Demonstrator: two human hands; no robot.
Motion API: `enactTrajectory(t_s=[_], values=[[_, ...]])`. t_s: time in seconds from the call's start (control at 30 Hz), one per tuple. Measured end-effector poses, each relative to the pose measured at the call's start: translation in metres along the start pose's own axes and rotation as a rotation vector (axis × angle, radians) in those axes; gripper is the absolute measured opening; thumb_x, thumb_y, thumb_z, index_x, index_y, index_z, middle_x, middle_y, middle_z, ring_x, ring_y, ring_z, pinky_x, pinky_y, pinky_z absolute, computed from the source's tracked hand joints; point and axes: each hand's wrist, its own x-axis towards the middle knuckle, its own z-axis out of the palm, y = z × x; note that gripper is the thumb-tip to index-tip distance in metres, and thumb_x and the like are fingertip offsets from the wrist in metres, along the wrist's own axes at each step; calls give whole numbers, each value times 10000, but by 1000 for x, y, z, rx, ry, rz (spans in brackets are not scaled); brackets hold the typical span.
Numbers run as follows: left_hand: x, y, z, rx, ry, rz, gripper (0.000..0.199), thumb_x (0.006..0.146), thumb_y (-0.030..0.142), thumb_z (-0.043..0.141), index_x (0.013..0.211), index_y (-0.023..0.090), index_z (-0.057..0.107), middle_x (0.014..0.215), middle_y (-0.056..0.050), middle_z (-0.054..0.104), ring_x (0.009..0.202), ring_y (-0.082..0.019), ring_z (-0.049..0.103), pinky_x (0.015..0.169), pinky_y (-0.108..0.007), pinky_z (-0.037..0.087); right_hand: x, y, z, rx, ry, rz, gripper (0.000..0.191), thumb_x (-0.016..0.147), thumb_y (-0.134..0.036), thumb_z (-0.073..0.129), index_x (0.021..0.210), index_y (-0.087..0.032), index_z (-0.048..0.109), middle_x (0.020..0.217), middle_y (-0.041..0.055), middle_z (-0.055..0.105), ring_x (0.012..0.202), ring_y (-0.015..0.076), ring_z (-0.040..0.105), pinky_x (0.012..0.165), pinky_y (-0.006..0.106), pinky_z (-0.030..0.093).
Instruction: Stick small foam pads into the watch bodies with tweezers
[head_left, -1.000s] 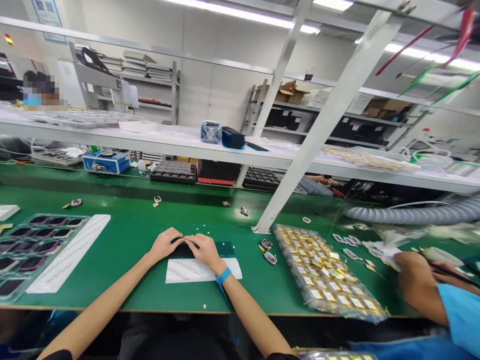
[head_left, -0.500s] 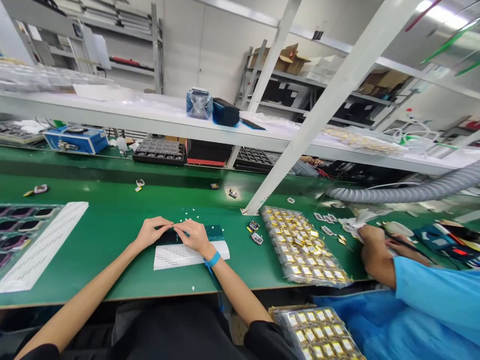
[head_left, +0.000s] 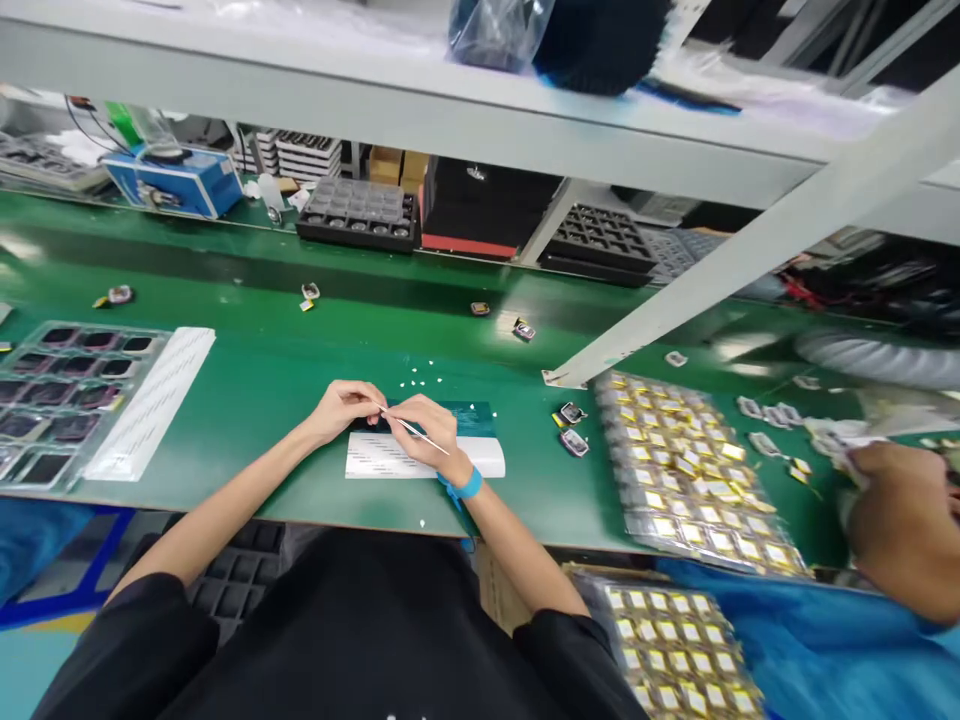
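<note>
My right hand [head_left: 426, 430], with a blue band at the wrist, is closed round a thin white stick [head_left: 420, 436] like tweezers or a pen. Its tip meets the fingertips of my left hand [head_left: 346, 410], which are pinched on something too small to make out. Both hands are over a dark green mat [head_left: 476, 418] and a white printed sheet [head_left: 382, 457]. Small white bits [head_left: 421, 383] lie just beyond the hands.
Left stands a clear tray of dark square parts [head_left: 75, 395] beside white printed strips [head_left: 154, 405]. Right, a tray of yellow-white parts [head_left: 675, 465] lies past a slanting white post [head_left: 675, 270]. Another person's hand [head_left: 900, 520] is at far right. Small parts dot the bench.
The view has tilted down and come closer to the bench. The thin white stick now shows in my right hand. My hands remain together over the mat.
</note>
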Motion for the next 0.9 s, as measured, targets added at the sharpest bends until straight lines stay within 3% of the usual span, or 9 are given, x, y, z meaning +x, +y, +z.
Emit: enactTrajectory(t_s=[0.27,0.67,0.9], values=[[-6,21,15,-269,-37,2,210,984,304,755,945,111,682,900,-19,699,710,-116,662,651,-253,596,-2,-23,1,75,71,-62,292,950,-84,654,1192,-238,707,920,57,827,812,200,796,722,354,674],[-3,41,30,-512,101,-153,209,766,313,953,757,161,811,793,-48,726,585,-102,639,566,-233,535,-1,-30,-6,60,13,-64,501,934,-63,684,1388,-269,635,1003,56,835,894,217,786,766,381,679],[-2,45,36,-554,237,-200,356,672,463,997,668,187,772,872,-74,753,831,-190,709,780,-321,580,-1,-28,-3,122,-38,-1,534,937,-94,697,1429,-290,629,1012,53,835,924,214,769,802,362,658]])
